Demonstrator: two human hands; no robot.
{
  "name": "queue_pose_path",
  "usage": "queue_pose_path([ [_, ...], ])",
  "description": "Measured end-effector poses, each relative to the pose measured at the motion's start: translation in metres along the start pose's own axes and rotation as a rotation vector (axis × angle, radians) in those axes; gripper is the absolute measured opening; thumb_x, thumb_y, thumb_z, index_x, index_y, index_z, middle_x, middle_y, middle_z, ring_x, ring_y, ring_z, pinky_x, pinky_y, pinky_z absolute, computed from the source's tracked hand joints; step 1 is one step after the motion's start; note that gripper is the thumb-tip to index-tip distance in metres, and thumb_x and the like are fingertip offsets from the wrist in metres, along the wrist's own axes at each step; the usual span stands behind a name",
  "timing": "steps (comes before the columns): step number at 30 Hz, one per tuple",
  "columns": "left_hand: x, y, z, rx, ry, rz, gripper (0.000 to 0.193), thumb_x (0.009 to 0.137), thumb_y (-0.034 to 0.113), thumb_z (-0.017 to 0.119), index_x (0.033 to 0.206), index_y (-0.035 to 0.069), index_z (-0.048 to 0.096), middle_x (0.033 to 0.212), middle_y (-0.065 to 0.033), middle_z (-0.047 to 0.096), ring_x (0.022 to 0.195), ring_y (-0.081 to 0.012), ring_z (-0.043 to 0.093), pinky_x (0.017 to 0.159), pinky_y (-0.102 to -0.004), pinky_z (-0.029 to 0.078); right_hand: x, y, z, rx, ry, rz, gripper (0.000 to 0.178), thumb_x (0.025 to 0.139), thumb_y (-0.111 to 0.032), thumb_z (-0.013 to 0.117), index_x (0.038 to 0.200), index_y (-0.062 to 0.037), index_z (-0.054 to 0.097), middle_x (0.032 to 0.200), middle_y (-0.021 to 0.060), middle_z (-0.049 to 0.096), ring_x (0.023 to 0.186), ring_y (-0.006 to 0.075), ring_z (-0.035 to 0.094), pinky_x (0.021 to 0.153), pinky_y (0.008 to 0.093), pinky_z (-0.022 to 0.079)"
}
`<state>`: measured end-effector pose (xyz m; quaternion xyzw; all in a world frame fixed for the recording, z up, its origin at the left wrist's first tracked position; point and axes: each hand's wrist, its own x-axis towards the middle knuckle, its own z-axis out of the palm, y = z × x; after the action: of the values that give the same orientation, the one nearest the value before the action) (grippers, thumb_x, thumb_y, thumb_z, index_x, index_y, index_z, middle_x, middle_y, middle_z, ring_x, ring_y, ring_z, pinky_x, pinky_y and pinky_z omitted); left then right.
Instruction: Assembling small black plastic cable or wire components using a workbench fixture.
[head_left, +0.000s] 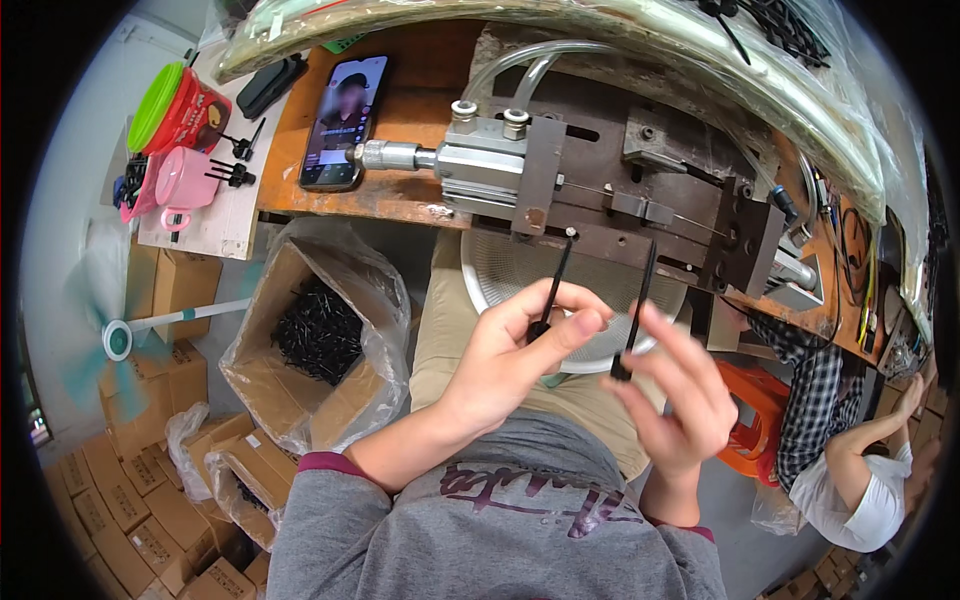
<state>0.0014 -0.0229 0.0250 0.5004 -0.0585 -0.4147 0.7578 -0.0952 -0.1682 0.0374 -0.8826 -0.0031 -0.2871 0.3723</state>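
Observation:
My left hand (510, 345) is closed in a pinch around a thin black rod (561, 275) with a thicker lower end; the rod's tip points up toward the machine. Close by on the right, my right hand (685, 400), partly blurred, has a second thin black rod (643, 285) between thumb and fingers, also upright with a thick lower end. Both hands are over my lap, just in front of a bench machine with a metal air cylinder (485, 170) and a dark steel base plate (590, 90). Beneath the hands, a pale mesh basket (490, 265) rests at my lap.
A lit phone (343, 120) lies left of the cylinder. Farther left are a red tub (190, 110) and a pink cup (185, 180). A plastic-lined carton (250, 370) holds many black pieces. A fan (118, 340) stands beside stacked boxes. At right, a person (860, 490) sits near an orange stool (755, 420).

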Motion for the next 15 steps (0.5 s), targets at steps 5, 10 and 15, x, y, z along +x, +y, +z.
queue_pose_path([
  [5,-0.005,0.003,-0.007,0.126,-0.124,0.104,0.043,0.088,0.005,0.057,0.129,-0.001,0.043,0.099,-0.0019,0.050,0.088,-0.0070,0.043,0.075,-0.0196,0.036,0.017,0.032,0.008,-0.245,-0.018,-0.027,0.026,0.063,-0.004,0.077,0.084,0.0008,0.063,0.113,0.0185,0.064,0.082,0.0275,0.067,0.070,0.0329,0.053],
  [10,-0.008,0.013,-0.002,0.075,-0.214,0.089,0.069,0.086,-0.001,0.052,0.147,-0.002,0.020,0.109,-0.0065,0.046,0.096,-0.0128,0.045,0.087,-0.0254,0.039,0.027,0.038,0.015,-0.438,-0.066,-0.103,0.021,0.066,-0.007,0.074,0.083,-0.0016,0.062,0.113,0.0145,0.066,0.071,0.0225,0.066,0.066,0.0300,0.053],
  [15,-0.009,0.013,0.001,0.073,-0.189,0.200,0.065,0.090,-0.004,0.043,0.148,-0.002,0.013,0.127,-0.0161,0.047,0.118,-0.0248,0.050,0.102,-0.0386,0.041,0.036,0.032,0.017,-0.511,-0.096,-0.079,0.017,0.069,-0.006,0.070,0.084,-0.0032,0.063,0.113,0.0117,0.066,0.062,0.0176,0.062,0.058,0.0267,0.049],
])
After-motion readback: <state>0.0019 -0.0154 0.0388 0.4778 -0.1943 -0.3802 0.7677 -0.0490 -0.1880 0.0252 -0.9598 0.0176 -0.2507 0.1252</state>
